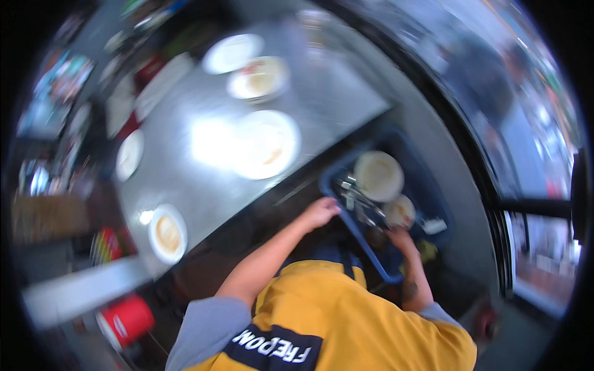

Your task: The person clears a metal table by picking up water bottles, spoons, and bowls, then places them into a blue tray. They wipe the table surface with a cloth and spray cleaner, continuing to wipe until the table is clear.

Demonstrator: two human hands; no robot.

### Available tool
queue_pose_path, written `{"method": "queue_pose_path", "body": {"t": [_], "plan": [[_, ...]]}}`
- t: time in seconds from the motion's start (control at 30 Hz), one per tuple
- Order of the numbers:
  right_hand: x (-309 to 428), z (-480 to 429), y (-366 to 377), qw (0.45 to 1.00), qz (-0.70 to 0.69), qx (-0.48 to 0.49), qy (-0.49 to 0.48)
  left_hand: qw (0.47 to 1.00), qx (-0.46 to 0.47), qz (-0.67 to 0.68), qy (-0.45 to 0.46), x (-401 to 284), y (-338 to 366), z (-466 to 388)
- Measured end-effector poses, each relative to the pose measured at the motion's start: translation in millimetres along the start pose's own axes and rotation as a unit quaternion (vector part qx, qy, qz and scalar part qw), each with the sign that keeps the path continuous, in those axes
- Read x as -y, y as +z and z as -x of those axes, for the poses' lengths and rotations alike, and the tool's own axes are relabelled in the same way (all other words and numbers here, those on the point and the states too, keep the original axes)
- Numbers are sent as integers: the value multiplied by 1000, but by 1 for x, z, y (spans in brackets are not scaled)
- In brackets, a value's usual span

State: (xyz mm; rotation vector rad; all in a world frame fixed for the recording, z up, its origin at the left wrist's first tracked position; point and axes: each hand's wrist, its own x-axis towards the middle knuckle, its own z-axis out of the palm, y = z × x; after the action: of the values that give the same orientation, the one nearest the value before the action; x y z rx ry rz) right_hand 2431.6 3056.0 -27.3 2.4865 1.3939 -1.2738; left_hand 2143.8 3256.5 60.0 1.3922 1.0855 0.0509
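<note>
A blue plastic bus tub [359, 239] sits low in front of me, beside the steel table. My left hand [323, 213] has its fingers closed at the tub's near left rim. Inside the tub, my right hand [401, 239] grips the lower edge of a small food-stained plate [400, 212]. Just beyond that plate lies a larger pale plate or bowl [379, 176]. Loose metal cutlery [359, 199] is heaped along the tub's left side. A white item [434, 226] rests at the right, too blurred to identify.
The stainless steel table [204, 185] bears several used plates, among them a large white plate [267, 144] and an oval dish [167, 234] near its edge. A red cylindrical container [125, 321] stands at lower left. A dark-framed window [501, 204] borders the right.
</note>
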Motion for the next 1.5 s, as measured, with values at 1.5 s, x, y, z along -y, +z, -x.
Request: {"method": "queue_pose_path", "body": {"t": [1.5], "plan": [[383, 156, -15, 916, -157, -335, -155, 869, -292, 366, -159, 367, -267, 378]]}}
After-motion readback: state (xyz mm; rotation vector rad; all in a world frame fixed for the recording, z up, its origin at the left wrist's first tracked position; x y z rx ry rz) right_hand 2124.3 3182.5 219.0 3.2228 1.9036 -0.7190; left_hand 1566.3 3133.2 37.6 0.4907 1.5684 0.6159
